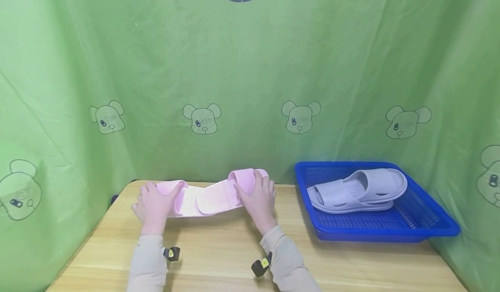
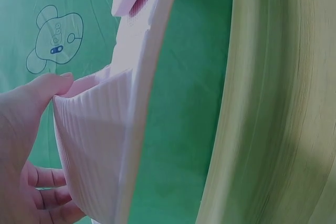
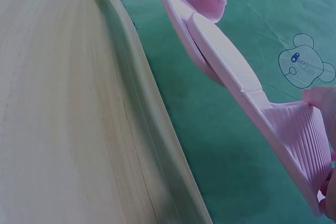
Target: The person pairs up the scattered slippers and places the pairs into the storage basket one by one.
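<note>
Two pink slippers with ribbed straps are held up over the wooden table, toes pointing away from each other. My left hand (image 1: 154,205) grips the strap of the left slipper (image 2: 94,140), thumb at the strap's opening and fingers around its outer side. The right slipper (image 3: 299,129) is held by its strap in my right hand (image 1: 261,198), thumb likewise at the opening. In the head view the right slipper's rounded heel (image 1: 211,200) lies over the left slipper's heel part. The right slipper tilts upward toward its toe.
A blue plastic basket (image 1: 441,227) stands at the right of the wooden table (image 1: 218,253), with a pair of grey slippers (image 1: 340,196) stacked inside. A green curtain (image 1: 250,66) with bear-face prints hangs behind and along both sides.
</note>
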{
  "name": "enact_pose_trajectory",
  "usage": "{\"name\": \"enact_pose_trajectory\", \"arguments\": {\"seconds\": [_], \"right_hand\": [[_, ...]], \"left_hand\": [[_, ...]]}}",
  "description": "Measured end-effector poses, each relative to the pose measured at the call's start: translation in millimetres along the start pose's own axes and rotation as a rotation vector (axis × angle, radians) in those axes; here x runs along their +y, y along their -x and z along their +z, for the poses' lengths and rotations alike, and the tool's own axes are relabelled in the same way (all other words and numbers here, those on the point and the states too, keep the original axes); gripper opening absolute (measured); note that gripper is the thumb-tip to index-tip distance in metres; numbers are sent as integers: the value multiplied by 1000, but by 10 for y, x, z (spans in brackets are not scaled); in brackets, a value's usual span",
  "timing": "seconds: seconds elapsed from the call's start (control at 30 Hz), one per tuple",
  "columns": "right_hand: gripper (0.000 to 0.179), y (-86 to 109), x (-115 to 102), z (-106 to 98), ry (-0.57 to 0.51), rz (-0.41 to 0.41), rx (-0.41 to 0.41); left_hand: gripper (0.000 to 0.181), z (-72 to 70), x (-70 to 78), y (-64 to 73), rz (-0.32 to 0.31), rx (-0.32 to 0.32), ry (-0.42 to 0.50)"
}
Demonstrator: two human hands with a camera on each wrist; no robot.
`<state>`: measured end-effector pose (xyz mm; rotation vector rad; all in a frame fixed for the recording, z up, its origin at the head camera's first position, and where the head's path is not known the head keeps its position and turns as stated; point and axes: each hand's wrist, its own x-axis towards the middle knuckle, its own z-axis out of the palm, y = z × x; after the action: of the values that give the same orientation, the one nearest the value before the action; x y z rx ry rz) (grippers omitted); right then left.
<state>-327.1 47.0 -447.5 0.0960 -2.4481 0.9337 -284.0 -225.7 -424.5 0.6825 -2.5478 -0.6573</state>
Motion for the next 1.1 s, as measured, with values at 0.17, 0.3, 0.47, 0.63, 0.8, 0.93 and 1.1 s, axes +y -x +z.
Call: {"name": "enact_pose_trajectory", "arguments": {"seconds": [0.17,0.3,0.47,0.63,0.8,0.93,1.1], "right_hand": [[88,5,2,12,3,-4,3],[88,12,-9,10,-5,-10,15],[87,19,-21,13,-20,-12,25],[87,23,-28,12,-20,-10,19],[88,24,-27,20,-13,-11,20],[88,22,-31,25,-14,-11,26],[88,22,-40,26,-15,-14,33]], "left_hand": [[106,-4,34,16,-1,3,7],[104,-5,59,33,-7,-3,13],[105,18,68,44,-5,-12,6],[107,47,80,55,12,-5,4],[108,62,103,67,22,0,-5],[109,77,120,71,23,2,-9],[107,85,156,82,20,-19,2]]}}
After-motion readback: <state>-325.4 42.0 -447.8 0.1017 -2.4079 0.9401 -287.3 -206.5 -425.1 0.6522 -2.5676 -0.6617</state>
